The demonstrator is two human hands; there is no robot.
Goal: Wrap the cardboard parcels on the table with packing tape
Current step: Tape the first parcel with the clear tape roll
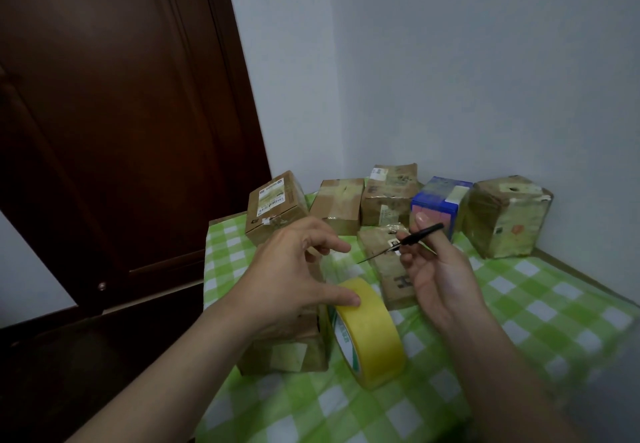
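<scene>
Scissors (401, 243) sit pinched in the right hand (437, 271), blades aimed at the strip (338, 267) that the left hand (292, 271) pinches, thumb steadying the tape roll (372, 337) beside the parcel (282, 347) under its wrist; slack could let cut tape curl onto itself

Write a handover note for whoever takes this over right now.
Left hand: thumb on the upright yellow tape roll, fingers apparently holding a pulled-out strip.
Right hand: grips small black scissors, tips aimed toward that strip.
Near parcel sits under the left hand, beside the roll; a flat parcel lies behind the roll; five more boxes stand in a row at the back.
Done: strip pulled. Left: cut it, press it down, check the remaining parcels.
</scene>
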